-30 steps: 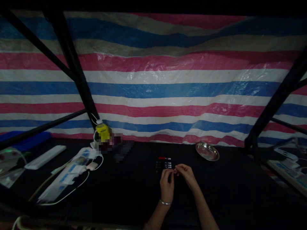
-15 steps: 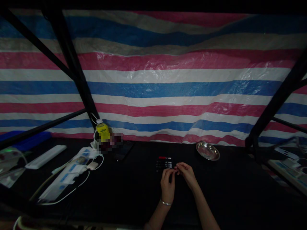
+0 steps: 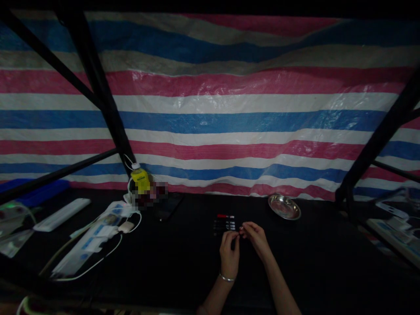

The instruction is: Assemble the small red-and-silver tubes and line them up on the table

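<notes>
Over the black tabletop, my left hand [image 3: 229,253] has thumb and fingertips pinched together, with a silver bangle at the wrist. Facing it, my right hand [image 3: 256,239] is pinched too, its fingertips close to the left ones. A tiny reddish thing seems to be at the fingertips, too small and dark to name. Just beyond my left hand lies a red marker [image 3: 225,216], and below it a stack of several black markers [image 3: 225,225] lying side by side.
A round metal dish [image 3: 285,207] sits at the back right. To the left are a white power strip [image 3: 95,240] with cables, a yellow bottle [image 3: 141,180], a dark flat phone-like slab [image 3: 169,208] and a long white bar [image 3: 62,215]. Black frame posts [image 3: 108,109] flank the striped sheet [image 3: 229,122].
My right fingers have shifted very slightly, and less of the reddish thing shows at the fingertips. My left hand and the markers stay in place.
</notes>
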Action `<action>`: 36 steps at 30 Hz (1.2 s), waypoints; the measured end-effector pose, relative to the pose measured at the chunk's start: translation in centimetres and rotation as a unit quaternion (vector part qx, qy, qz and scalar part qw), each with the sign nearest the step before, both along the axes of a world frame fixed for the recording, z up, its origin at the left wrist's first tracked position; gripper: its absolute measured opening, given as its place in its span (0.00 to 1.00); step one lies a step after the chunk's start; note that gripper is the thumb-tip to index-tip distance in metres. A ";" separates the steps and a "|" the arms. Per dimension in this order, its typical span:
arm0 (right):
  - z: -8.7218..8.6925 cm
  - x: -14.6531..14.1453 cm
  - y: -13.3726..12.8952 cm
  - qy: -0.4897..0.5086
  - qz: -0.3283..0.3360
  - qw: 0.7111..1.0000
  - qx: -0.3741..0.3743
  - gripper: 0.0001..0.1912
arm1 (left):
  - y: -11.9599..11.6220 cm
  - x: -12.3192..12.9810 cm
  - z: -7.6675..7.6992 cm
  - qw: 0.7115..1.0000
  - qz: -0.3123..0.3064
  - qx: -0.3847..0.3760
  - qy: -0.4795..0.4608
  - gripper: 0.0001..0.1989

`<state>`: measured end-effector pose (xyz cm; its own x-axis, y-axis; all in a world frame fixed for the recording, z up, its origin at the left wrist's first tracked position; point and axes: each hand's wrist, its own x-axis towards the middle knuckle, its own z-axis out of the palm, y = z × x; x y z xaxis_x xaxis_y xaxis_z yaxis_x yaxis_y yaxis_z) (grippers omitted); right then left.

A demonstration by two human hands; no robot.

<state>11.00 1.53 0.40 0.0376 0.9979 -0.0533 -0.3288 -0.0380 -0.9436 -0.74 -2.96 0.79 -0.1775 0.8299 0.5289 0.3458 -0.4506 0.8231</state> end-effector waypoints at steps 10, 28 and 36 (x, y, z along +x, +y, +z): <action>0.3 -0.4 -0.6 0.014 0.084 0.996 -0.014 0.16 | 0.0 -0.2 -0.1 1.000 0.015 0.003 -0.020 0.09; -0.4 1.2 0.6 0.160 -0.032 0.984 -0.067 0.21 | 8.0 -14.5 3.2 0.910 0.274 -0.042 0.310 0.15; -1.2 1.3 1.0 0.179 -0.050 0.981 -0.047 0.20 | 11.8 -19.5 0.5 0.836 0.322 -0.126 0.426 0.23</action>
